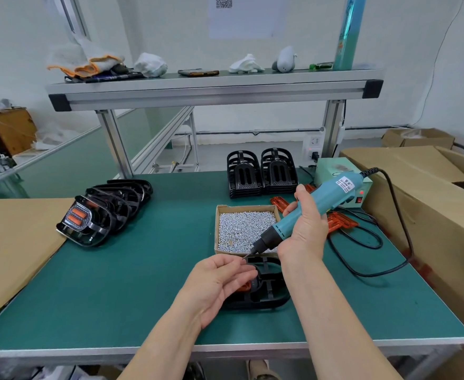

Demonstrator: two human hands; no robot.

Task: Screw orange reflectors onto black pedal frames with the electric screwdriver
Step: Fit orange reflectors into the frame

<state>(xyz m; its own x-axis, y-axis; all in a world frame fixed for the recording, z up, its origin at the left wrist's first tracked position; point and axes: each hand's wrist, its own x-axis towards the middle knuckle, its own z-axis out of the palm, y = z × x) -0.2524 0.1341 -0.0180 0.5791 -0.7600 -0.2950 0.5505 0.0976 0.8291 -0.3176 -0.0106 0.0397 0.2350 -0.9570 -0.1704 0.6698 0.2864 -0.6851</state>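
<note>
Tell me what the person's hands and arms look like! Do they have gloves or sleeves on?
No gloves: the left hand and the right hand are both bare. The forearms are bare too, with no sleeve showing all the way down to the bottom edge of the picture. I can see no watch, bracelet or ring on them.

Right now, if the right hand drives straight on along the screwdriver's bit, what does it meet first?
Most likely the fingertips of the left hand: the right hand aims the electric screwdriver down-left, its bit tip right at them. Depth is unclear; past them lies the black pedal frame.
</note>
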